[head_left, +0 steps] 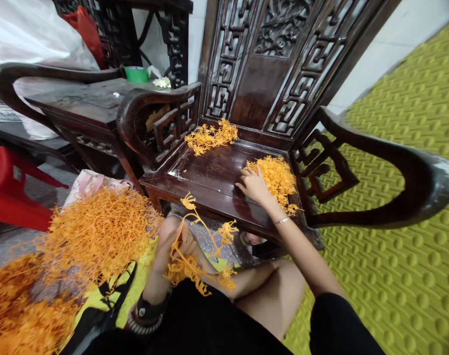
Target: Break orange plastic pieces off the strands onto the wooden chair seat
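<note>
My left hand (pixel 183 241) is closed round an orange plastic flower sprig (pixel 200 219), whose thin branches carry small flower pieces and spread above my lap. My right hand (pixel 254 185) lies over the left edge of a pile of small orange flower pieces (pixel 278 177) on the dark wooden chair seat (pixel 217 170). Its fingers are apart, and I see nothing held in them. Towards the back left of the seat sits a smaller heap of orange flower pieces (pixel 211 137).
Down to my left lie a big tangle of orange stems (pixel 98 236) and more orange pieces (pixel 35 320). A red stool (pixel 13 187) stands at far left. The chair has curved armrests (pixel 405 162). A green roll (pixel 136 74) rests on a side table (pixel 87 101).
</note>
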`<state>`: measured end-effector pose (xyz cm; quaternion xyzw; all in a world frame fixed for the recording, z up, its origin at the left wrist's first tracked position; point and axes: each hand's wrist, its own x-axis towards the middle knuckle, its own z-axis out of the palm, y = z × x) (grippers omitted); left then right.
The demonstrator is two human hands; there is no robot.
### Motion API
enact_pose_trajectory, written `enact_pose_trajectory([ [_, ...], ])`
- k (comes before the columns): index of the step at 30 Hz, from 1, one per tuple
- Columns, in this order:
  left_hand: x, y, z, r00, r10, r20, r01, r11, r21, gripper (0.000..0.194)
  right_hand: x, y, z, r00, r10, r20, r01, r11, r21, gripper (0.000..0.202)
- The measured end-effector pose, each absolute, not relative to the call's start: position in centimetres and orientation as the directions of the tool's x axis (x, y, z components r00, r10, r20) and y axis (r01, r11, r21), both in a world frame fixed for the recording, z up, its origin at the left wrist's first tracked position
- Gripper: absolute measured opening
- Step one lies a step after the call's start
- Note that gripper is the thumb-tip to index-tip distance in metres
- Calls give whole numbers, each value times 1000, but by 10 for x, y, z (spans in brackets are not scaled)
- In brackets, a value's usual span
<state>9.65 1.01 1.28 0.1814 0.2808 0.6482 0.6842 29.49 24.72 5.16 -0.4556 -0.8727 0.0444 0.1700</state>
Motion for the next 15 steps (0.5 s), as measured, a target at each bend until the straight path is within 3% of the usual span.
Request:
enact_pose_trajectory([
  [2, 107, 15, 15, 31, 987, -155, -814, 115, 569, 41, 289, 214, 60, -523, 799, 298, 508, 573, -643, 42],
  [3, 112, 17, 16, 51, 984, -170, -814, 140, 563, 41, 280, 195, 63, -532, 795, 292, 267, 484, -833, 51],
  [4, 116, 18, 18, 71, 979, -191, -806, 169, 568, 41, 269, 175, 66, -589, 764, 264, 26, 344, -939, 62],
  [6, 123, 18, 20, 89, 969, -230, -783, 210, 585, 41, 245, 139, 70, -689, 684, 240, -282, 52, -958, 88],
  [8, 125, 17, 23, 69, 969, -235, -779, 200, 594, 39, 229, 115, 71, -701, 668, 249, -425, -111, -898, 104],
  [12, 118, 12, 23, -19, 982, -187, -787, 101, 609, 35, 230, 102, 64, -635, 743, 211, -534, -225, -815, 119],
  [15, 112, 9, 19, -55, 982, -181, -722, 86, 687, 39, 238, 100, 50, -589, 776, 225, -572, -204, -795, 117],
])
